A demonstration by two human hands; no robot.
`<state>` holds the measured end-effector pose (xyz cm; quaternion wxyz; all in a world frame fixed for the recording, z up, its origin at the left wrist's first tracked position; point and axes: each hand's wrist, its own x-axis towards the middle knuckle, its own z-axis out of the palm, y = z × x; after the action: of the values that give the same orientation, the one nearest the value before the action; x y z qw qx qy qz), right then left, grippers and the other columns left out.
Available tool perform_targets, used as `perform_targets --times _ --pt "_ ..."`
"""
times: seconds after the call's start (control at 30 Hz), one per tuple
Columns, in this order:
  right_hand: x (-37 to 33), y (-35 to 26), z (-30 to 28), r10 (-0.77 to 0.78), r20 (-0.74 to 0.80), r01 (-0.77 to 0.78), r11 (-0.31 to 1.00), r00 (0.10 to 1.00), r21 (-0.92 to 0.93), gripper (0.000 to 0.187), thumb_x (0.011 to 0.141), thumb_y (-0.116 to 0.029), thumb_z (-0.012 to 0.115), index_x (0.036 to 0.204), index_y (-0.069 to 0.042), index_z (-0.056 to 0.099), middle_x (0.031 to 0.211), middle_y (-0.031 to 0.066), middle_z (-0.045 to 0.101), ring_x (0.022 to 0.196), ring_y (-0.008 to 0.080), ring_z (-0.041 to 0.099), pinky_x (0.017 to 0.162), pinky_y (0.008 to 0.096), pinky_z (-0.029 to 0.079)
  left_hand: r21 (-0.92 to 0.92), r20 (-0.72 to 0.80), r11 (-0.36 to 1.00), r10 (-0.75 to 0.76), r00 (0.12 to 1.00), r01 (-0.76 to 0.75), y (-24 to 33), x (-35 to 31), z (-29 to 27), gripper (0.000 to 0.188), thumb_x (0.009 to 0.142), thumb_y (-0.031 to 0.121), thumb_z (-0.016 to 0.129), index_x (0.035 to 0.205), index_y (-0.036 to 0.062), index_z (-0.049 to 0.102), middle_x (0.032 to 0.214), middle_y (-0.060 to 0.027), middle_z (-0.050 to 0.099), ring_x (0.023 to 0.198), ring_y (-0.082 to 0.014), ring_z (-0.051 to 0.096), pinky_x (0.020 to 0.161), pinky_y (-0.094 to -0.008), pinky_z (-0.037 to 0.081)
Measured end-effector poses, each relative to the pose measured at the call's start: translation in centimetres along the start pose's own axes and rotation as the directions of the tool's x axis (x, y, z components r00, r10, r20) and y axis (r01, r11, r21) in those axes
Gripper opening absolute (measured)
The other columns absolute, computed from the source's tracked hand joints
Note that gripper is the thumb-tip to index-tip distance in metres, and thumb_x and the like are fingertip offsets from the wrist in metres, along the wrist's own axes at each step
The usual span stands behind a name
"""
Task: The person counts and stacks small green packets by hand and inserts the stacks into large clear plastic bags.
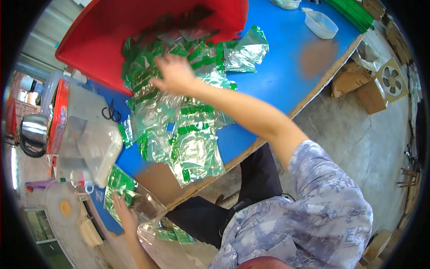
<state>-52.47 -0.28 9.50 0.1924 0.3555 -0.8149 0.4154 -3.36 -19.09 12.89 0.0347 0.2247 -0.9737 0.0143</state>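
Note:
My right hand (174, 75) reaches over a heap of flat, clear plastic packets with green bands (197, 148). Its fingers are apart, with nothing visibly gripped. The heap spills from the mouth of a large red plastic bin (89, 49) lying tilted on the blue table. At the near left edge of the table, my left hand (124, 213) grips a green-banded packet (118, 186), its fingers across the front. Beside that hand, a clear plastic bag (150, 233) with more green packets in it hangs below the table edge.
Black scissors (111, 112) and a stack of clear plastic sheets (101, 148) lie left of the heap. Further left are a steel kettle (33, 134) and a fan (65, 208). A clear plastic tub (320, 24) sits far right; cardboard boxes (374, 92) stand on the floor.

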Motion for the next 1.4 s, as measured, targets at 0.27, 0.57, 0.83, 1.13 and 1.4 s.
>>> perform_targets --times 0.27,0.57,0.83,1.13,1.4 --pt "-7.8 19.2 -13.4 0.266 -0.044 -0.221 0.686 0.963 -0.693 0.090 0.075 -0.076 0.063 0.138 -0.013 0.051 0.135 0.0285 0.051 0.129 0.0477 0.044 0.106 0.0641 0.031 -0.475 -0.282 0.838 0.144 0.948 -0.269 27.1 6.9 3.2 0.072 0.089 0.034 0.067 0.149 0.0048 0.038 0.155 -0.0264 0.029 0.143 -0.0485 0.024 0.117 -0.0579 0.018" --pt "-13.2 10.0 -15.4 0.164 0.139 -0.075 0.866 0.977 -0.494 0.030 0.093 -0.023 0.059 0.114 -0.001 0.057 0.103 0.0216 0.066 0.091 0.0402 0.067 0.074 0.0468 0.057 -0.295 -0.166 0.893 0.302 0.939 -0.339 24.1 11.6 8.1 0.074 0.091 0.056 0.058 0.151 0.0180 0.039 0.159 -0.0211 0.028 0.146 -0.0433 0.025 0.116 -0.0633 0.014" --pt "-13.6 1.6 -14.8 -0.199 -0.257 0.191 0.980 0.946 -0.056 0.030 0.089 -0.003 0.061 0.118 -0.005 0.063 0.115 0.0182 0.067 0.106 0.0363 0.064 0.088 0.0435 0.053 -0.693 -0.172 0.687 0.135 0.976 -0.218 19.4 7.1 7.3 0.074 0.090 0.048 0.068 0.143 0.0016 0.046 0.148 -0.0247 0.045 0.136 -0.0382 0.043 0.114 -0.0534 0.029" --pt "-24.2 -11.9 -11.6 -0.643 0.381 0.431 0.746 0.664 0.508 0.041 0.093 -0.031 0.065 0.122 -0.002 0.061 0.129 0.0183 0.061 0.121 0.0368 0.057 0.100 0.0471 0.046 -0.704 0.426 -0.676 -0.157 0.891 0.217 23.5 -4.1 6.9 0.044 0.102 0.033 0.052 0.133 0.0023 0.051 0.124 -0.0115 0.063 0.112 -0.0234 0.062 0.097 -0.0450 0.051" --pt "-9.6 9.4 -11.7 -0.131 0.037 0.134 0.987 0.991 -0.090 0.040 0.095 -0.011 0.056 0.135 -0.007 0.055 0.134 0.0207 0.057 0.124 0.0380 0.054 0.104 0.0433 0.044 -0.775 0.508 -0.557 -0.266 0.819 0.300 22.1 -5.6 8.1 0.029 0.092 0.008 0.067 0.119 0.0022 0.059 0.113 -0.0056 0.066 0.093 -0.0153 0.067 0.077 -0.0342 0.061"
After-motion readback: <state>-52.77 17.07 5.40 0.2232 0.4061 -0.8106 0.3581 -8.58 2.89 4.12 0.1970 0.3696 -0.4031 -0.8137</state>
